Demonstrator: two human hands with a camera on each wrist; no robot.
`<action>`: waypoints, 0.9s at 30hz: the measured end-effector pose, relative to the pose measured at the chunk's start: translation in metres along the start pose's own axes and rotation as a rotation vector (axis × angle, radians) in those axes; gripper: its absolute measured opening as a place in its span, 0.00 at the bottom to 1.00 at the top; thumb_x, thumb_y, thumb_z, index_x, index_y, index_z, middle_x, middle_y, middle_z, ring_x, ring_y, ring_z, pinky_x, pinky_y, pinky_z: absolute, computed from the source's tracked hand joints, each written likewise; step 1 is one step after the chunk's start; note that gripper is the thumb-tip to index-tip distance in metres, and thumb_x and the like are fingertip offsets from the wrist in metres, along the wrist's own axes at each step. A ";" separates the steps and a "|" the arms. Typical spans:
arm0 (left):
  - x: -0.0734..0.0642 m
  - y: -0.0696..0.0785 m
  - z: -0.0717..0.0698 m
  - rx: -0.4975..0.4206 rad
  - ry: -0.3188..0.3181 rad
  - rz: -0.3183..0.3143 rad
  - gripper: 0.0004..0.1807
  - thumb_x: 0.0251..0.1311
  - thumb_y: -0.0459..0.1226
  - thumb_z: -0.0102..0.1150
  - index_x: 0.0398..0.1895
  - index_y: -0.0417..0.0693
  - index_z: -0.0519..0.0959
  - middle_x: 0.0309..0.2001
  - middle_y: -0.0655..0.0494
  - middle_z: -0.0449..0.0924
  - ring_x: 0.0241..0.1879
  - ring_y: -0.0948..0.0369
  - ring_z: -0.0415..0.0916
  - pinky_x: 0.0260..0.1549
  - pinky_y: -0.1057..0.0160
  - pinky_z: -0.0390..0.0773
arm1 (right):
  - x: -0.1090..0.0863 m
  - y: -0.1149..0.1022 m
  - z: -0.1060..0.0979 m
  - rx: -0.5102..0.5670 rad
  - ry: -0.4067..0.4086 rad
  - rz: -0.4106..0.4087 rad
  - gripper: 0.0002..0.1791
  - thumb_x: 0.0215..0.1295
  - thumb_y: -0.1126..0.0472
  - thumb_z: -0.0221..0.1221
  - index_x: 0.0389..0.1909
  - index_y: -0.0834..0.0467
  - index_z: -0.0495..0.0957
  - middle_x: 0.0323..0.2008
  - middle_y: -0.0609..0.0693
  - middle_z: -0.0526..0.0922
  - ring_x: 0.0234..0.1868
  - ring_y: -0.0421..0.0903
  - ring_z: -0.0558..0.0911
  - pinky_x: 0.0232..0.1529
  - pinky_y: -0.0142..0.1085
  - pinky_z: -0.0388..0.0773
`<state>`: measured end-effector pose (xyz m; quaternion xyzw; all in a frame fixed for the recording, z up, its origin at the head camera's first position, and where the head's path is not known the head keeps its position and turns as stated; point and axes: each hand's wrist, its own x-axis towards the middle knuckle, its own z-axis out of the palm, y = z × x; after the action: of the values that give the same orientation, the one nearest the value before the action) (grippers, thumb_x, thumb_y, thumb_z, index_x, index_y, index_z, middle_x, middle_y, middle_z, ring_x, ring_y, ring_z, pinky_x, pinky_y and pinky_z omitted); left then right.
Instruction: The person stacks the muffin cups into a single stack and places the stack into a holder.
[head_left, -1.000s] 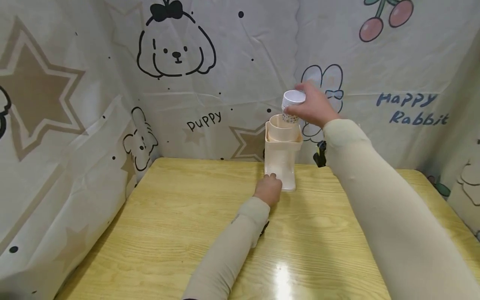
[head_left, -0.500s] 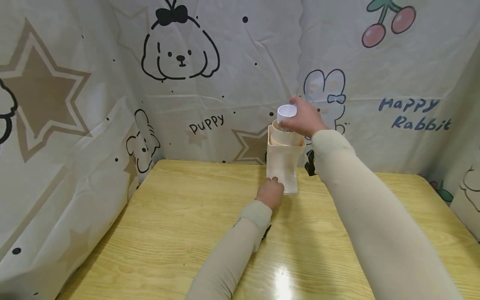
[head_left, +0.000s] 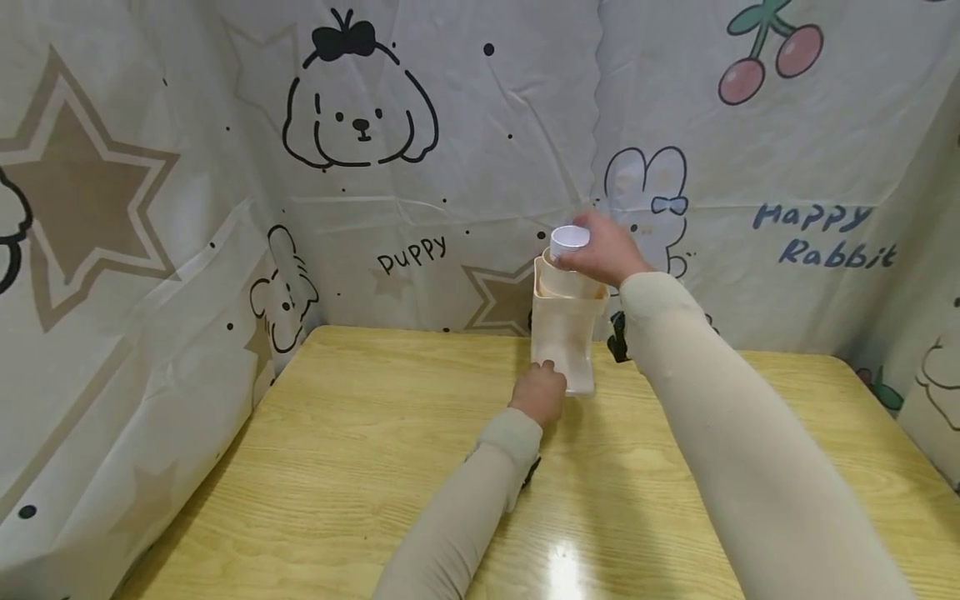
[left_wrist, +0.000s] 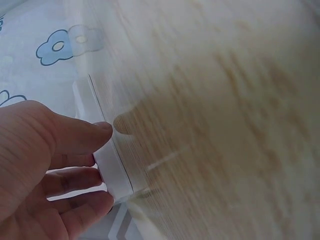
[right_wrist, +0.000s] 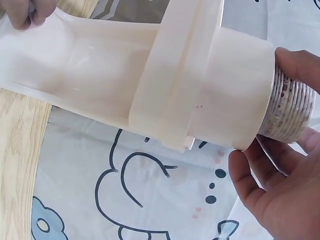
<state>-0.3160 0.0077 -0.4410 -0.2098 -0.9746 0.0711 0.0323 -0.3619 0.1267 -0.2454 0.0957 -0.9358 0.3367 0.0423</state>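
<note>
A cream plastic cup dispenser [head_left: 562,329] stands upright at the back edge of the table, a round tube [right_wrist: 232,85] rising from its top. My left hand [head_left: 538,393] pinches the front of its base; in the left wrist view the thumb lies on top of the base edge [left_wrist: 114,167] and the fingers are beneath. Above, my right hand [head_left: 609,250] holds a stack of paper cups [right_wrist: 291,110], several nested rims showing, with a small printed pattern. The stack's lower part is inside the tube's mouth and hidden; its white upper end [head_left: 570,238] sticks out.
The wood-grain table [head_left: 360,450] stretches in front of and beside the dispenser. Close behind hangs a printed cloth [head_left: 465,167] with cartoon animals and stars, which also covers the left and right sides.
My right hand has lowered the paper cups from above the tube into its mouth. My left hand keeps its hold on the base. The head view has shifted slightly.
</note>
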 end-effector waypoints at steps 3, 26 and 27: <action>0.001 0.001 -0.001 -0.015 -0.001 0.003 0.07 0.65 0.40 0.60 0.41 0.53 0.86 0.48 0.53 0.81 0.45 0.57 0.80 0.36 0.62 0.84 | -0.001 0.002 -0.003 -0.003 -0.011 0.005 0.41 0.60 0.54 0.65 0.71 0.63 0.60 0.67 0.66 0.69 0.65 0.63 0.72 0.64 0.56 0.72; -0.008 -0.029 0.014 -0.268 -0.087 0.021 0.24 0.66 0.44 0.59 0.62 0.45 0.77 0.63 0.50 0.76 0.61 0.51 0.75 0.57 0.56 0.79 | -0.077 0.037 -0.015 0.019 0.162 -0.152 0.28 0.71 0.55 0.56 0.67 0.64 0.67 0.67 0.65 0.70 0.67 0.64 0.68 0.67 0.62 0.64; -0.013 -0.032 0.015 -0.285 -0.083 0.020 0.26 0.66 0.45 0.58 0.64 0.44 0.74 0.65 0.49 0.74 0.63 0.51 0.73 0.60 0.55 0.77 | -0.086 0.042 -0.013 0.018 0.172 -0.156 0.28 0.71 0.55 0.56 0.67 0.64 0.67 0.67 0.65 0.70 0.67 0.64 0.68 0.67 0.62 0.63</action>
<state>-0.3189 -0.0287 -0.4510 -0.2190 -0.9731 -0.0591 -0.0390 -0.2861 0.1799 -0.2741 0.1395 -0.9153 0.3478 0.1479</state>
